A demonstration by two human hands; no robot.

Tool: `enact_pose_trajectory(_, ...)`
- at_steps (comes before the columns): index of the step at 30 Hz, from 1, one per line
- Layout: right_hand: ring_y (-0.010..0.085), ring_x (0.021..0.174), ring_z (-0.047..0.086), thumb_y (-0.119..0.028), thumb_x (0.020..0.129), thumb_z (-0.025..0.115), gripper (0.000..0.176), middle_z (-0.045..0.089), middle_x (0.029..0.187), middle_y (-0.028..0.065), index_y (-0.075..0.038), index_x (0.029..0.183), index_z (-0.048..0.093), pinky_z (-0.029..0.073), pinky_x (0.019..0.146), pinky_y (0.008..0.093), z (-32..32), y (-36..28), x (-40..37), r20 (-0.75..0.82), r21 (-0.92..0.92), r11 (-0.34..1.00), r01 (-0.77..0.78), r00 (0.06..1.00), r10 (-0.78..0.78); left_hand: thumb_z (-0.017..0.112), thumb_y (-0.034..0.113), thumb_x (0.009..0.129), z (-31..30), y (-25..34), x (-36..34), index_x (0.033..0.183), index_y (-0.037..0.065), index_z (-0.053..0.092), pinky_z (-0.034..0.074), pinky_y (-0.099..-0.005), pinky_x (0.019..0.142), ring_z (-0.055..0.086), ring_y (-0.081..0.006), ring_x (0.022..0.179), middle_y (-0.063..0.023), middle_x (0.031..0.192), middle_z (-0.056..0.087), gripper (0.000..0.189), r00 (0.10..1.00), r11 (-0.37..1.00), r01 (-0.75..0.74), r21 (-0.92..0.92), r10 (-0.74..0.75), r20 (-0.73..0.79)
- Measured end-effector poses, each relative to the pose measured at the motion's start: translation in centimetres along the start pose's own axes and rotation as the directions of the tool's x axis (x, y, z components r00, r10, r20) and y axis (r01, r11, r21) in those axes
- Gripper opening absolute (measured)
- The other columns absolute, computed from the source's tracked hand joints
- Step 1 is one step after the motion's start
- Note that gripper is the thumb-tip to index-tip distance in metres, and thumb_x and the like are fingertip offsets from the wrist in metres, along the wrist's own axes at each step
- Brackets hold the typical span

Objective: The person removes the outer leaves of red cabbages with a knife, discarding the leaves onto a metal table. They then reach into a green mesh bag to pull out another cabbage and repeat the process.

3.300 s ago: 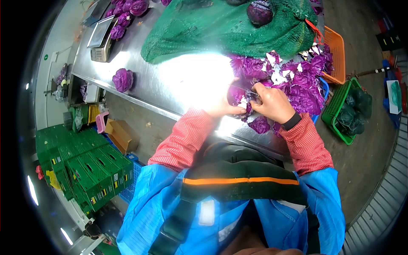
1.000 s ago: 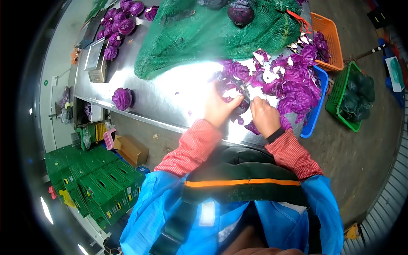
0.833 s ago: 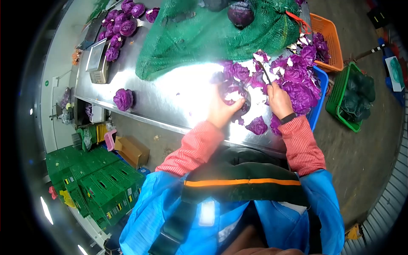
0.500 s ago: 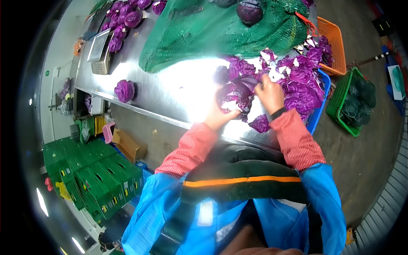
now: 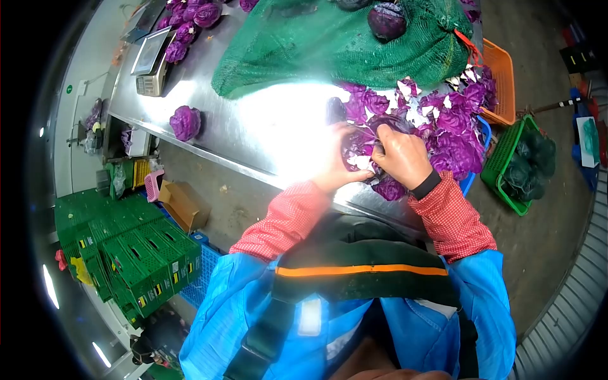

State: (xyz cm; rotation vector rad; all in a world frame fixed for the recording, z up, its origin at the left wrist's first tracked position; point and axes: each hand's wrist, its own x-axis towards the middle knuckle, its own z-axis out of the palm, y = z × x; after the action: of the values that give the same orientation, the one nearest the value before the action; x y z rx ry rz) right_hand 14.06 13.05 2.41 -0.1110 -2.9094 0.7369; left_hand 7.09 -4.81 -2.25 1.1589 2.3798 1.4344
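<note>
My left hand (image 5: 335,170) grips a red cabbage head (image 5: 356,144) on the steel table (image 5: 221,120), near its front edge. My right hand (image 5: 402,155) is closed on the same head from the right, fingers over an outer leaf; whether it holds the knife is hidden. A heap of loose purple leaves (image 5: 449,126) lies just right of both hands. One torn leaf (image 5: 388,188) rests at the table edge under my right wrist.
A green net sack (image 5: 335,44) with a cabbage (image 5: 386,19) on it fills the far table. A trimmed cabbage (image 5: 185,121) sits left, beside a scale (image 5: 152,60). Orange (image 5: 500,82) and green (image 5: 516,164) baskets stand right; green crates (image 5: 126,253) stack on the floor left.
My right hand swung out to the leaf heap with a knife raised, then came back onto the cabbage. The head was turned in my left hand and now sits closer to me.
</note>
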Motion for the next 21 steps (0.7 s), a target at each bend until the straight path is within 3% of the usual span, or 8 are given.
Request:
enact_pose_trajectory(5, 0.0404, 0.063, 0.064, -0.015, 0.079, 0.062, 0.016, 0.061, 0.065, 0.0226, -0.002, 0.081, 0.052, 0.05, 0.056, 0.0498, 1.8, 4.0, 0.2, -0.076, 0.075, 0.973, -0.219, 0.971, 0.225, 0.088, 0.029, 0.052, 0.0, -0.5, -0.1, 0.126, 0.006, 0.043, 0.035, -0.0486, 0.106, 0.039, -0.0399, 0.126, -0.0229, 0.132, 0.04, 0.089, 1.0, 1.0, 0.001, 0.03, -0.001, -0.013)
enact_pose_trajectory(7, 0.0409, 0.064, 0.064, -0.014, 0.078, 0.062, 0.017, 0.063, 0.067, 0.0233, -0.001, 0.084, 0.054, 0.051, 0.058, 0.0504, 4.1, 7.9, -0.5, -0.039, -0.015, 0.968, -0.251, 0.967, 0.25, 0.089, 0.028, 0.052, -0.4, -0.5, -0.4, 0.126, 0.006, 0.042, 0.035, -0.0488, 0.106, 0.039, -0.0399, 0.127, -0.0227, 0.133, 0.039, 0.09, 0.999, 1.0, 0.015, 0.002, -0.015, 0.031)
enact_pose_trajectory(8, 0.0416, 0.065, 0.065, -0.021, 0.081, 0.064, 0.025, 0.064, 0.07, 0.0233, 0.001, 0.089, 0.056, 0.051, 0.059, 0.0491, 5.5, 9.9, -0.8, 0.037, -0.099, 0.956, -0.278, 0.959, 0.282, 0.089, 0.028, 0.052, -0.6, -0.5, -0.4, 0.127, 0.007, 0.042, 0.035, -0.0489, 0.106, 0.039, -0.0399, 0.127, -0.0227, 0.133, 0.039, 0.091, 0.999, 1.0, 0.021, -0.013, -0.021, 0.05)
enact_pose_trajectory(11, 0.0407, 0.07, 0.066, -0.035, 0.083, 0.067, 0.039, 0.066, 0.074, 0.0228, 0.001, 0.099, 0.06, 0.052, 0.062, 0.0478, 1.4, 5.9, 0.5, 0.049, 0.027, 0.944, -0.33, 0.943, 0.328, 0.09, 0.027, 0.052, -0.7, -0.6, -0.6, 0.128, 0.007, 0.041, 0.036, -0.0495, 0.106, 0.038, -0.0398, 0.128, -0.0226, 0.135, 0.038, 0.093, 0.993, 0.999, -0.04, -0.013, 0.041, 0.109)
enact_pose_trajectory(12, 0.0387, 0.079, 0.067, -0.048, 0.082, 0.067, 0.054, 0.068, 0.081, 0.0221, -0.002, 0.109, 0.062, 0.052, 0.068, 0.0456, 1.4, 5.2, 0.8, 0.018, 0.19, 0.94, -0.282, 0.959, 0.284, 0.091, 0.026, 0.052, -0.6, -0.7, -0.6, 0.128, 0.008, 0.04, 0.036, -0.0493, 0.105, 0.039, -0.04, 0.128, -0.0229, 0.136, 0.038, 0.093, 0.989, 0.997, -0.074, -0.023, 0.076, 0.126)
enact_pose_trajectory(16, 0.0352, 0.086, 0.066, -0.048, 0.083, 0.066, 0.054, 0.068, 0.094, 0.0215, -0.004, 0.115, 0.063, 0.052, 0.075, 0.0409, 1.4, 5.0, 3.2, 0.401, 0.341, 0.918, -0.204, 0.914, 0.054, 0.091, 0.026, 0.052, -0.7, -0.6, -0.4, 0.129, 0.007, 0.04, 0.037, -0.049, 0.105, 0.039, -0.0405, 0.128, -0.0234, 0.137, 0.037, 0.094, 0.981, 0.994, -0.109, -0.02, 0.111, 0.16)
enact_pose_trajectory(19, 0.0349, 0.084, 0.067, -0.043, 0.086, 0.065, 0.048, 0.068, 0.091, 0.0213, -0.004, 0.115, 0.063, 0.052, 0.075, 0.04, 2.9, 6.0, 3.6, 0.439, 0.675, 0.676, -0.296, 0.898, -0.044, 0.091, 0.025, 0.053, -0.7, -0.7, -0.5, 0.129, 0.006, 0.04, 0.037, -0.0487, 0.105, 0.04, -0.0408, 0.128, -0.024, 0.136, 0.038, 0.094, 0.979, 0.992, -0.128, -0.006, 0.127, 0.159)
enact_pose_trajectory(21, 0.0371, 0.079, 0.066, -0.036, 0.088, 0.063, 0.037, 0.067, 0.083, 0.0216, -0.004, 0.105, 0.066, 0.052, 0.07, 0.042, 2.2, 5.8, 3.9, 0.386, 0.516, 0.84, -0.166, 0.921, -0.056, 0.091, 0.025, 0.053, -0.7, -0.6, -0.3, 0.129, 0.006, 0.041, 0.037, -0.0486, 0.105, 0.041, -0.0409, 0.127, -0.0243, 0.136, 0.039, 0.093, 0.977, 0.99, -0.143, 0.018, 0.138, 0.165)
